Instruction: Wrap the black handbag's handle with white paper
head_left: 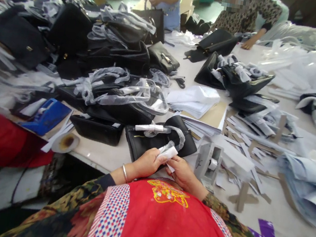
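A black handbag (142,142) lies flat on the table edge right in front of me. Its handle (171,130) is partly wrapped in white paper and clear film. My left hand (147,163) and my right hand (183,172) meet just below the bag, both pinching a small folded piece of white paper (168,152) at the end of the handle. A bangle sits on my left wrist.
Many black handbags (117,49) with film-wrapped handles pile up to the left and centre. A stack of white paper (194,100) and paper scraps lie to the right, beside a grey tape dispenser (209,162). A blue tape dispenser (46,115) sits at left. Two people work at the far side.
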### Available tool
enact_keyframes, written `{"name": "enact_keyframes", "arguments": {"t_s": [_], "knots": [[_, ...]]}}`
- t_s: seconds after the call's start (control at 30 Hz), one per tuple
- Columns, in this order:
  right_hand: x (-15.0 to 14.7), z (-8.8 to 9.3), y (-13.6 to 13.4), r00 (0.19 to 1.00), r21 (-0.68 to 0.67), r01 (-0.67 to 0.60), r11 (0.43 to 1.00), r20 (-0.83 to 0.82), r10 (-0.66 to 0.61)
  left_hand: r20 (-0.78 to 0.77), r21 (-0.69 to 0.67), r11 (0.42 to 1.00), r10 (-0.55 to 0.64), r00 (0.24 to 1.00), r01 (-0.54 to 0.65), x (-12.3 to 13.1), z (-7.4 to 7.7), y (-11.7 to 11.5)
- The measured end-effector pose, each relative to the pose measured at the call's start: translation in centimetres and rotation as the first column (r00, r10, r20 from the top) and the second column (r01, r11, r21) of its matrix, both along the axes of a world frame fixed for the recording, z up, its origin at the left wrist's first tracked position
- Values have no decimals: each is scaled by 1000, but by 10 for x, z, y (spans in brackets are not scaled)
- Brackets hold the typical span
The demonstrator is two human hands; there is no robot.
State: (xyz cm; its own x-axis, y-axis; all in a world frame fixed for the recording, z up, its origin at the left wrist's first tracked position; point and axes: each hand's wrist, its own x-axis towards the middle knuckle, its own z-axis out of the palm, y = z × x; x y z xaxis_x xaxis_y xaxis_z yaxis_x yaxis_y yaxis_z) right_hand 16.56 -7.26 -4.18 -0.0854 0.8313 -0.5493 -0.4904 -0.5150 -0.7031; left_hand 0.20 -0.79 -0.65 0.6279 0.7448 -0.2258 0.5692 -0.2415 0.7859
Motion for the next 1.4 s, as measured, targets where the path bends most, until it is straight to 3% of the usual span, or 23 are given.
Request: {"name": "enact_keyframes", "arguments": {"t_s": [0.07,0.17,0.3,0.43,0.67,0.83,1.0,1.13,1.4], "knots": [[1,0,-5,991,-59,-39,997,-134,31,-3,57,998,-18,1000,18,0,-2,-2],[0,2,-8,976,-124,-68,990,-215,40,56,38,999,5,998,-7,0,-7,-4],[-6,-2,-5,997,-128,17,992,-68,-26,133,-14,999,43,990,-41,0,-8,-1],[-9,-6,-5,996,-54,-30,998,81,35,99,-188,982,35,994,-16,-4,1,5],[-2,-6,-1,997,-21,-69,997,35,70,68,-468,882,98,993,-55,-9,6,9],[9,4,8,927,-7,-238,971,297,229,158,-487,872,155,975,-60,-5,4,9],[14,11,2,927,-168,-154,974,317,202,143,-444,892,162,976,-83,-4,5,8],[14,4,-3,944,-158,-85,984,304,130,159,-430,901,129,979,-49,-6,5,8],[14,-9,10,906,-56,-123,991,400,135,173,-603,793,238,956,-89,-5,-4,9]]}}
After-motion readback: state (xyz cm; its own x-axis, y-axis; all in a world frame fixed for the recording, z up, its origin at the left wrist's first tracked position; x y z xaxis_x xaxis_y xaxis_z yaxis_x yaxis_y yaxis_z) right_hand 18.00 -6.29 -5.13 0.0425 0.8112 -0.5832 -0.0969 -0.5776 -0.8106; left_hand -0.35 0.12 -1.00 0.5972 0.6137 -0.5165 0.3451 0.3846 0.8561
